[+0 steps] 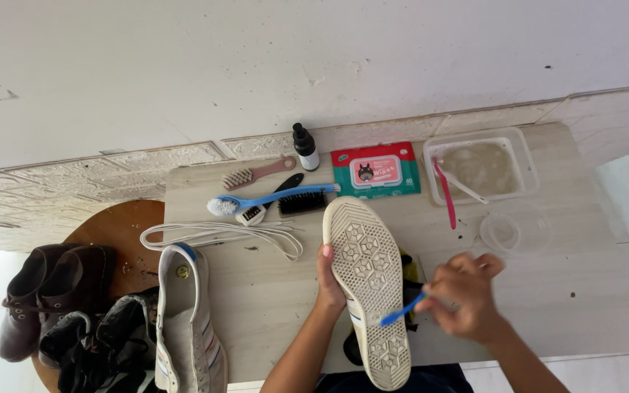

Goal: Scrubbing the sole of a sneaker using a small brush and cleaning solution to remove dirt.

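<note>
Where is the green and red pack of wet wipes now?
The flat green and red wipes pack lies at the table's far edge, between the small dark bottle and the clear plastic tub.

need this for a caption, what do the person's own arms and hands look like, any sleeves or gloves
Both forearms are bare as far as the bottom edge of the picture: no sleeves, gloves or watch show. The left hand and the right hand are bare too; I can make out no rings. The left thumbnail looks painted pinkish red.
</note>
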